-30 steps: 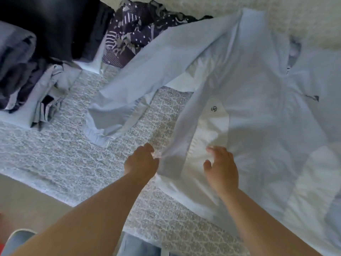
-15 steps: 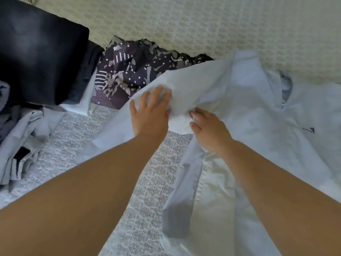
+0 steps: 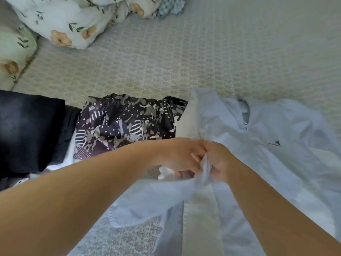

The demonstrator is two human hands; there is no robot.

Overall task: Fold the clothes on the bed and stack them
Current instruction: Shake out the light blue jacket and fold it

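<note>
Nearest you, your two forearms reach out over the patterned bedspread (image 3: pixel 203 58), and the lower part of the pale blue jacket (image 3: pixel 276 163) lies under them, one sleeve or flap spreading toward the near left with the spread showing through beside it. Where your arms meet, your left hand (image 3: pixel 182 157) and your right hand (image 3: pixel 220 160) are pressed knuckle to knuckle, both with fingers curled round a bunched fold of the jacket's fabric — a twist of pale cloth stands up between them. You are gripping with both hands, not smoothing flat.

Beyond your hands the jacket opens out to the right, front side up, its zip collar and a small dark logo on the chest showing. It is rumpled and not yet folded; I judge you are gathering the left sleeve or side panel for a first fold, so this garment is barely begun.

To the left lies a dark patterned garment (image 3: pixel 125 124), crumpled and seemingly unfolded, touching the jacket's left edge. Further left sits a black folded piece (image 3: pixel 27 126) on other dark and white layers — this looks like the stack in progress, though I cannot tell how many items it holds.

At the far left, floral bedding (image 3: pixel 64 21) is heaped at the edge of the spread. So some folding looks done; the jacket and likely the patterned piece are left.
</note>
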